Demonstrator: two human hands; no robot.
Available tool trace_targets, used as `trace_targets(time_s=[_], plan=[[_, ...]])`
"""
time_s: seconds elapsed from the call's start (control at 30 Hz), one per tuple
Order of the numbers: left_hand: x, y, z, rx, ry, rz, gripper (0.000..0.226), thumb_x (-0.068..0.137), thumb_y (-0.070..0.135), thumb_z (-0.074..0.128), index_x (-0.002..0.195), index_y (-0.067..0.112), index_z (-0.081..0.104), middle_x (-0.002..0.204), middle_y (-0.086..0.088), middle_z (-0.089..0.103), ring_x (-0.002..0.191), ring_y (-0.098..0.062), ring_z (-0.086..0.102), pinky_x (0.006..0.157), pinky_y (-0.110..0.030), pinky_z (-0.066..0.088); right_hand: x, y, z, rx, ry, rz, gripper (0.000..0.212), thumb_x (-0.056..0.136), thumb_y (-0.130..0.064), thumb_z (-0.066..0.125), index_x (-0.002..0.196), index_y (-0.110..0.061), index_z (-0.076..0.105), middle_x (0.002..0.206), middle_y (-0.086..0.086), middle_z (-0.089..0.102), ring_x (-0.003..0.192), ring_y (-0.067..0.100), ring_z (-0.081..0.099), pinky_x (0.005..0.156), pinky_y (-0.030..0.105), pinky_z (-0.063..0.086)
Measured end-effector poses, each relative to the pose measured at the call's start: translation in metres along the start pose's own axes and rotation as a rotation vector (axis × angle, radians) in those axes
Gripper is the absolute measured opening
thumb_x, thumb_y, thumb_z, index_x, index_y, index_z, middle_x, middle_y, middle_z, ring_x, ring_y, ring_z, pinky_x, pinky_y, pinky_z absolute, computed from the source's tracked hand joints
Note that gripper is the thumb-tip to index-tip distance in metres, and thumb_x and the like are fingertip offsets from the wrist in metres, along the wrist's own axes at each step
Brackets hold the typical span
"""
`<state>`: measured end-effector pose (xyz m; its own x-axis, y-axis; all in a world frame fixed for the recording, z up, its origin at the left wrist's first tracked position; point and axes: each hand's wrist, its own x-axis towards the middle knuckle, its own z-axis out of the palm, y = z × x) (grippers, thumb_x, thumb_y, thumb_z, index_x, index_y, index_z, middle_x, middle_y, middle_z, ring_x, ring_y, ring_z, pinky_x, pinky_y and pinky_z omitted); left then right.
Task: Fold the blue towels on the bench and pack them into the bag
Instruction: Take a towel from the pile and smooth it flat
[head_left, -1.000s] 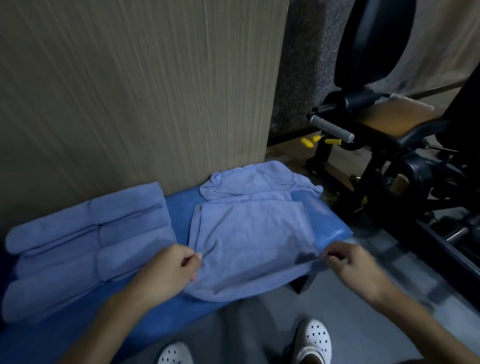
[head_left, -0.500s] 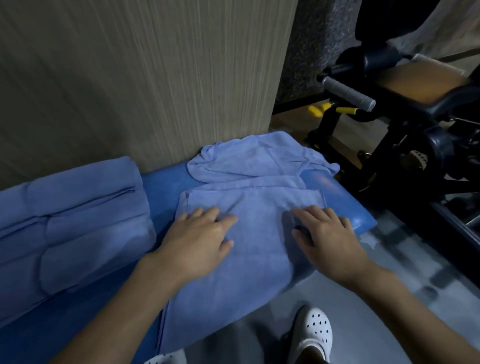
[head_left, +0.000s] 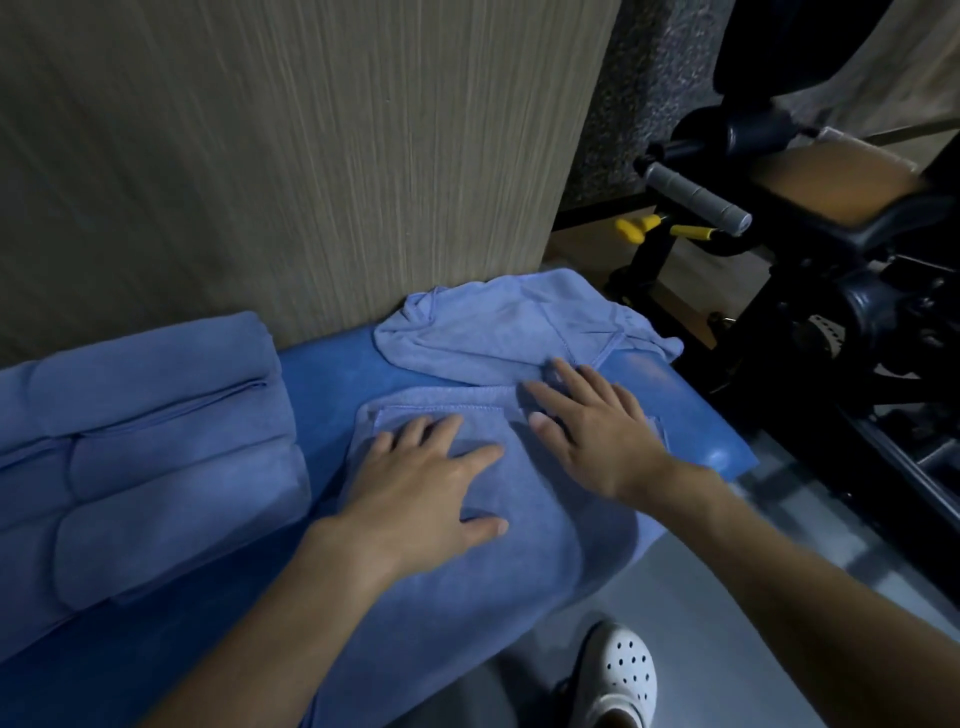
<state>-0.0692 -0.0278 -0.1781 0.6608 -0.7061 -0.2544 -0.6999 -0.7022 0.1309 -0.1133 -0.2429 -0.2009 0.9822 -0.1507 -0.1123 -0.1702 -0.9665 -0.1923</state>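
White clog (head_left: 621, 675) on the grey floor sits nearest, just under the tabletop's (head_left: 332, 384) front edge. Over that edge hangs the near part of a blue towel (head_left: 524, 551), spread flat across the padded top. Both hands lie on it: the left hand (head_left: 421, 499) on its left half, the right hand (head_left: 597, 436) further back, near the far hem. Their fingers (head_left: 441, 434) are straight and spread, grasping nothing. They seem to press the cloth smooth and pin it so the overhang does not drag it off the slick pad before a fold. Left of the hands, apart from them, a stack (head_left: 145, 457) of folded towels rests on the tabletop, probably parked there until packing. Beyond the right hand a crumpled towel (head_left: 498, 332) lies at the tabletop's far end against the wood panel (head_left: 291, 156), not yet folded. No bag shows. Off to the right stands a black gym machine (head_left: 831, 260).
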Motion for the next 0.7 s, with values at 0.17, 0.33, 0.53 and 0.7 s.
trace_targets(time_s=[0.17, 0.33, 0.53, 0.7], plan=[[0.004, -0.007, 0.0, -0.013, 0.031, -0.019, 0.077, 0.086, 0.075, 0.041, 0.151, 0.05, 0.008, 0.165, 0.001, -0.001, 0.15, -0.024, 0.001, 0.119, -0.047, 0.007, 0.04, -0.008, -0.004, -0.08, -0.099, 0.027, 0.052, 0.098, -0.059, 0.011, 0.149, -0.047, 0.015, 0.163, -0.006, -0.003, 0.149, 0.028, -0.003, 0.118, 0.051, 0.002], [0.005, -0.01, 0.001, -0.014, 0.061, -0.014, 0.075, 0.087, 0.073, 0.04, 0.151, 0.049, 0.009, 0.164, 0.002, 0.0, 0.15, -0.022, 0.002, 0.119, -0.046, 0.008, 0.075, -0.01, -0.008, -0.086, -0.111, 0.022, 0.051, 0.099, -0.059, 0.01, 0.148, -0.047, 0.017, 0.163, -0.006, -0.004, 0.149, 0.026, -0.006, 0.116, 0.054, -0.002], [0.008, -0.014, 0.001, -0.01, 0.063, -0.003, 0.074, 0.087, 0.073, 0.04, 0.151, 0.048, 0.01, 0.164, 0.002, 0.002, 0.15, -0.023, 0.004, 0.119, -0.046, 0.012, 0.11, -0.013, -0.012, -0.075, -0.086, 0.015, 0.047, 0.1, -0.056, 0.014, 0.145, -0.046, 0.023, 0.163, -0.005, 0.0, 0.149, 0.027, -0.003, 0.114, 0.059, 0.0], [0.005, -0.017, -0.003, -0.051, 0.09, -0.004, 0.067, 0.092, 0.063, 0.042, 0.151, 0.044, 0.017, 0.163, 0.006, 0.008, 0.149, -0.018, 0.008, 0.119, -0.041, 0.013, 0.061, 0.001, -0.018, -0.009, 0.073, 0.008, 0.048, 0.1, -0.049, 0.031, 0.147, -0.037, 0.028, 0.158, -0.008, 0.019, 0.147, 0.018, 0.011, 0.115, 0.057, 0.007]])
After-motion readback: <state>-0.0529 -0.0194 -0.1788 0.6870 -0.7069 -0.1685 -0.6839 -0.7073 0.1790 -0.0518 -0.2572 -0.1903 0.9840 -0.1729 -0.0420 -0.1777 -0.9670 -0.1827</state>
